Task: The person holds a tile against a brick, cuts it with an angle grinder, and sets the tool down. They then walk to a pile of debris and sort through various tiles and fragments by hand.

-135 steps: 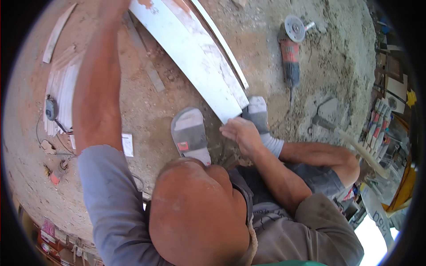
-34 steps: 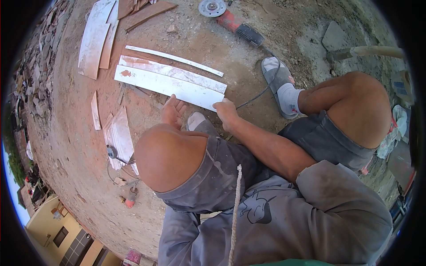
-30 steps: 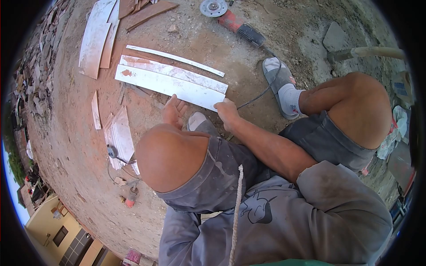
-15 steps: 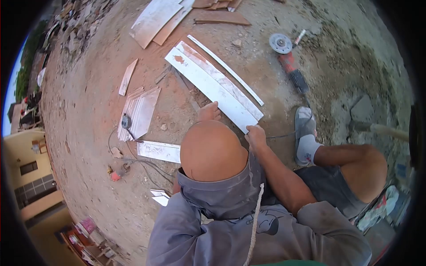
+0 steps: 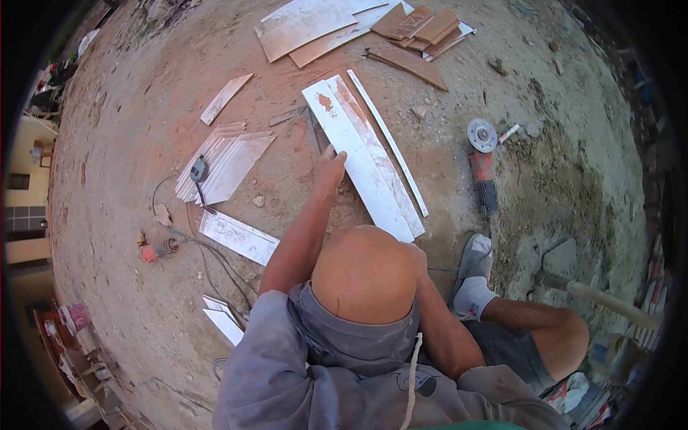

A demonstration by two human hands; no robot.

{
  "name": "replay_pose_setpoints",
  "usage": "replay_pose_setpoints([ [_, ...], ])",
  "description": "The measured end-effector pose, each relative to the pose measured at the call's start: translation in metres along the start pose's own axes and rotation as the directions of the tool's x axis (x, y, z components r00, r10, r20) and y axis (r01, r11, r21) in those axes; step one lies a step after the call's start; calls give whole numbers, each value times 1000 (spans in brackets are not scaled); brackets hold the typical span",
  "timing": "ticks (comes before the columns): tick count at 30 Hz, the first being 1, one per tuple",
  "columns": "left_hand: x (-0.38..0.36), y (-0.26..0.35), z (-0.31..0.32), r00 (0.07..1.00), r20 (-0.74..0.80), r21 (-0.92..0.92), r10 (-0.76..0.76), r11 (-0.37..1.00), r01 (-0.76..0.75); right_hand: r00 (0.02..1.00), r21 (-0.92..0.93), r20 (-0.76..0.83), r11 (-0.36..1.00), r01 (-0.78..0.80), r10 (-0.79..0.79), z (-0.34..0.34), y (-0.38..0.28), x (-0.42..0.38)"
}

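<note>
Long white tile strip [image 5: 358, 161]: lies flat on the dirt ground [image 5: 129, 129], alongside two narrower strips, near the angle grinder [image 5: 484, 168]. Left hand [image 5: 328, 172]: fingers rest on the strip's left edge, grip cannot be told. Right hand: hidden behind the person's head.

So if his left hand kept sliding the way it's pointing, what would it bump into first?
The left hand rests at the edge of the long white strip and points up along it. It would probably keep running along that strip; the brown tile pieces lie well beyond. Depth is hard to judge.
</note>
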State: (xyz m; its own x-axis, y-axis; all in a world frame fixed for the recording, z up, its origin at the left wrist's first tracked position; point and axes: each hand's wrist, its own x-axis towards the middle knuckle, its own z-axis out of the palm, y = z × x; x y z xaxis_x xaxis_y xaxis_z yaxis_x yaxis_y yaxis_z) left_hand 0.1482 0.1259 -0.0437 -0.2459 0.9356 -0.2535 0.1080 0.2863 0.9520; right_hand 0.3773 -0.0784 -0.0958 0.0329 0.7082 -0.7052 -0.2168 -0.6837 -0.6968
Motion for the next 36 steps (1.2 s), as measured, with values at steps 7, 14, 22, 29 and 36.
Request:
replay_pose_setpoints([
  [7,94,27,-22,976,-208,81,65,996,-49,984,-177,150,982,-64,91,-3,-55,-24],
  [14,202,17,-64,969,-212,513,126,859,0,930,276,122,888,-368,347,-7,-55,-22],
  [22,234,31,-83,995,-85,692,49,722,23,887,318,24,838,-444,461,13,-69,-32],
  [29,241,21,-84,993,-100,663,61,748,21,887,337,59,827,-450,459,14,-69,-35],
  [36,258,19,-79,968,116,861,222,463,-209,876,334,1,826,-454,482,22,-69,-37],
])
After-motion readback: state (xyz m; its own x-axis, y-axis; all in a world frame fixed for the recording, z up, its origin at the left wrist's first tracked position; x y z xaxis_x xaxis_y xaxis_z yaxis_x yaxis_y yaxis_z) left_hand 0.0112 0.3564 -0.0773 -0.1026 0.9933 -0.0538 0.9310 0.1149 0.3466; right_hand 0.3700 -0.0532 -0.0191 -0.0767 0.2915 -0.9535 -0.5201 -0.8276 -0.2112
